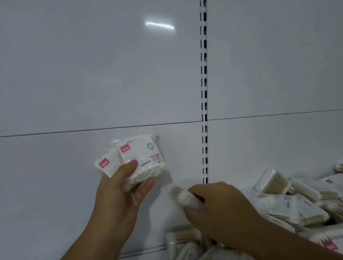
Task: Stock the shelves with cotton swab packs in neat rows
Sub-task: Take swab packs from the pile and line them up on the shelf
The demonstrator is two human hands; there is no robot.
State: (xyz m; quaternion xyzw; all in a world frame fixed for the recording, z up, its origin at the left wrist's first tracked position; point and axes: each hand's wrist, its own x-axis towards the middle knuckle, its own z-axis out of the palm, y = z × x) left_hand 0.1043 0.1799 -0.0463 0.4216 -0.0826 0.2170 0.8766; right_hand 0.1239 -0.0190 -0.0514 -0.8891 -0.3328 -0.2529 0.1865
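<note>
My left hand (125, 186) grips two cotton swab packs (138, 157) with white labels and small red squares, fanned out above the white shelf (38, 188). My right hand (219, 210) is to the right of it, fingers curled round another cotton swab pack (183, 195) whose white tips stick out to the left. A loose heap of cotton swab packs (300, 201) lies on the shelf at the right, and more packs (203, 258) lie under my right forearm near the front edge.
The white back panel (89, 53) rises behind the shelf. A slotted upright rail (205, 84) runs down it between two shelf bays. The shelf's front lip (141, 253) shows below my hands.
</note>
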